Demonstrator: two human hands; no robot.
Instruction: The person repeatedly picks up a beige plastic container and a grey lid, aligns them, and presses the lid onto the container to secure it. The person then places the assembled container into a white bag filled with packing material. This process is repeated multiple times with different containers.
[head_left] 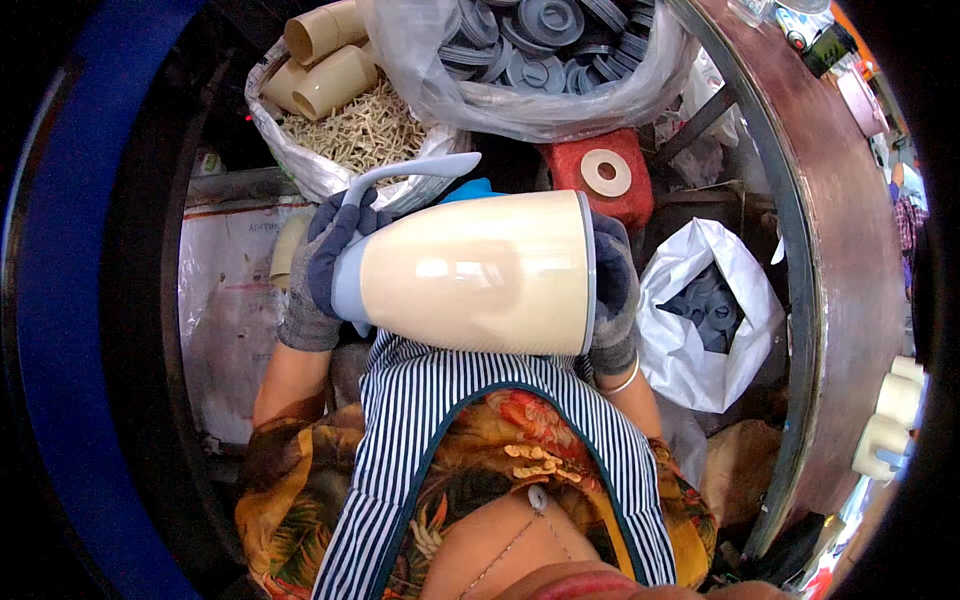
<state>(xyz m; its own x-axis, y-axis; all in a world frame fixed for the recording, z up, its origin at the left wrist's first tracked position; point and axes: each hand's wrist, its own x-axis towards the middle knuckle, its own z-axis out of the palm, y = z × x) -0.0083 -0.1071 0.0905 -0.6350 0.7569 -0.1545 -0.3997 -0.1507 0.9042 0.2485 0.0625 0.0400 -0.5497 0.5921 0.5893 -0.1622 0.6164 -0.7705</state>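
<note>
A cream jug (pixel 470 275) with a grey-blue collar and handle lies on its side in the air before my apron, held between both hands. My left hand (pixel 335 250), in a dark-palmed grey work glove, wraps the collar end near the handle (pixel 420 170). At the wide base, with its grey rim, my gloved right hand (pixel 613 290) presses from the right; its fingers are partly hidden behind the jug. The inside of the jug cannot be seen.
Beyond the jug stand a sack of small beige pieces (pixel 360 140) with cream cylinders (pixel 335 82) and a clear bag of grey round lids (pixel 540 75). A red block with a pale ring (pixel 606 174) sits right of centre. A white bag (pixel 700 375) holds grey parts beside a curved brown table edge (pixel 770 120).
</note>
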